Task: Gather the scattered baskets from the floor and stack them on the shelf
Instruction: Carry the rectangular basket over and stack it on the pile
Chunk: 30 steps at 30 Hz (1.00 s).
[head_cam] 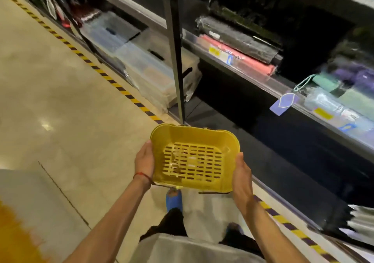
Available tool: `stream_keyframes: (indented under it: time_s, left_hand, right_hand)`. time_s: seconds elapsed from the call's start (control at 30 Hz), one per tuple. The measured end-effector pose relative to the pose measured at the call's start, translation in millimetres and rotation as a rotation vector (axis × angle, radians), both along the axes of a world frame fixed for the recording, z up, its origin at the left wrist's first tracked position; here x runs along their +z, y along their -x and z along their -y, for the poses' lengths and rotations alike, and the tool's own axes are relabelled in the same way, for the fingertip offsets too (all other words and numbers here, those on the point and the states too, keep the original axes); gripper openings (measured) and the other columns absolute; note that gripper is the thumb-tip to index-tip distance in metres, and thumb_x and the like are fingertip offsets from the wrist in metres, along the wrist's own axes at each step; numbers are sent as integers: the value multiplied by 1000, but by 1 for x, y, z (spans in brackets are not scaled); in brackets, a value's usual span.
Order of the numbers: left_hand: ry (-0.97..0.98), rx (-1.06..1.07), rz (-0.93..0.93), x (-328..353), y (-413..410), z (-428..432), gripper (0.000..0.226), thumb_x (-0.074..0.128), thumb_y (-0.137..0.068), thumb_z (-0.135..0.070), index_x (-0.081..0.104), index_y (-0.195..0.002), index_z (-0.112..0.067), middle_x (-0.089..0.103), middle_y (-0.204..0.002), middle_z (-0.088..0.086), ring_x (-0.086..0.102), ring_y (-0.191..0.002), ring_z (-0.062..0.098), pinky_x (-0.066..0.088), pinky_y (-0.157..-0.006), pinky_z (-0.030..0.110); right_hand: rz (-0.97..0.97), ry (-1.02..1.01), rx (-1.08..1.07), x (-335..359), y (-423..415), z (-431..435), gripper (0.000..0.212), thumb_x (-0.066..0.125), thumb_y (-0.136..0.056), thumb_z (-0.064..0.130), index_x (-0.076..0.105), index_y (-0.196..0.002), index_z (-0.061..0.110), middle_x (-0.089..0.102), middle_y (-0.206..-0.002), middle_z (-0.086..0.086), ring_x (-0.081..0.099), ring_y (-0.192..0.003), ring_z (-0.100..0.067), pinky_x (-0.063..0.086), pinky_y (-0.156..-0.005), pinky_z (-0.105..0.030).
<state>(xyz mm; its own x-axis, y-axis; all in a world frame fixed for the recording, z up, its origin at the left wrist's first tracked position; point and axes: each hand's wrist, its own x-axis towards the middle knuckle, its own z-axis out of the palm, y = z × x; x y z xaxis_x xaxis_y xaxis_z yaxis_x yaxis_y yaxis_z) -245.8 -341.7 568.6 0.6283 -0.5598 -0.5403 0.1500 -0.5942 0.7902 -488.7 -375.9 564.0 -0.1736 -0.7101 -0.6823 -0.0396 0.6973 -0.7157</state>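
Observation:
A yellow plastic basket (194, 157) with a slotted bottom hangs in the air in front of me, its open side facing up. My left hand (144, 162) grips its left wall. My right hand (241, 174) grips its right wall, thumb on the rim. The fingers of both hands are hidden behind the basket's sides. The basket is above the floor, just short of the dark bottom shelf (283, 153) of the rack on my right.
A black shelf post (176, 60) rises just beyond the basket. Clear plastic boxes (145, 68) fill the low shelf to the left; wrapped goods (238, 46) lie on the shelf above. Yellow-black tape (105, 76) edges the pale floor. An orange patch (16, 236) shows at lower left.

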Motion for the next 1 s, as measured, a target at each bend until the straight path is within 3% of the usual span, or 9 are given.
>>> stream_keyframes:
  time_s: [0.13,0.3,0.43,0.5,0.57,0.7,0.8,0.87,1.0]
  left_hand:
    - [-60,8,-151,-35,-27,19,88,44,-74,-80,56,-138,-21,59,-138,3,58,-123,24,40,-112,48]
    - [-105,5,-196,-66,-32,36,51,40,-98,-59,60,-131,-26,61,-132,4,59,-118,27,43,-109,50]
    - [-101,1,-154,-100,-27,44,32,41,-102,-51,60,-116,-29,64,-113,-3,61,-107,21,45,-99,38]
    - [-111,-11,-131,-111,-25,46,38,41,-103,-47,62,-120,-22,64,-117,-1,60,-106,21,45,-98,36]
    - [-136,-14,-110,-126,-26,45,50,40,-103,-48,58,-136,-16,60,-132,4,56,-119,25,43,-107,43]
    - [-142,-17,-92,-155,-33,42,54,38,-102,-51,54,-142,-18,58,-138,7,54,-125,27,42,-110,47]
    - [-148,-66,-85,-171,-32,38,52,32,-103,-53,58,-135,-22,60,-132,5,56,-119,26,45,-105,46]
    - [-179,-80,-118,-178,-30,37,48,28,-102,-57,60,-124,-30,61,-128,5,58,-115,26,46,-101,47]
    - [-188,-59,-196,-185,-31,37,49,31,-98,-63,60,-124,-33,64,-122,0,60,-112,25,48,-98,48]
  right_hand:
    - [15,-13,-88,-17,-17,13,47,35,-108,47,69,-114,15,76,-106,-8,74,-90,-23,63,-68,-33]
    - [-47,-58,-147,-52,-30,24,50,30,-108,50,70,-113,20,72,-91,6,68,-86,-11,46,-64,-24]
    - [21,-124,-201,-88,-28,27,38,32,-109,46,62,-113,22,66,-88,8,64,-83,-8,49,-63,-24]
    - [50,-123,-238,-100,-29,27,40,33,-110,41,64,-113,17,70,-91,0,69,-79,-12,56,-56,-22]
    - [57,-116,-222,-113,-29,23,42,32,-110,39,67,-111,16,73,-92,-3,74,-73,-11,62,-64,-27]
    - [-45,-75,-178,-136,-34,21,41,29,-111,39,63,-114,18,68,-90,5,70,-66,4,51,-50,-10]
    - [-73,-114,-192,-152,-38,23,46,32,-109,46,66,-121,18,72,-99,-1,70,-87,-10,61,-80,-35]
    - [-77,-115,-199,-166,-37,19,50,35,-104,56,69,-117,22,74,-110,-8,69,-103,-25,55,-98,-52]
    - [-71,-138,-194,-174,-30,18,36,44,-104,53,69,-97,29,75,-99,-4,69,-97,-22,55,-89,-43]
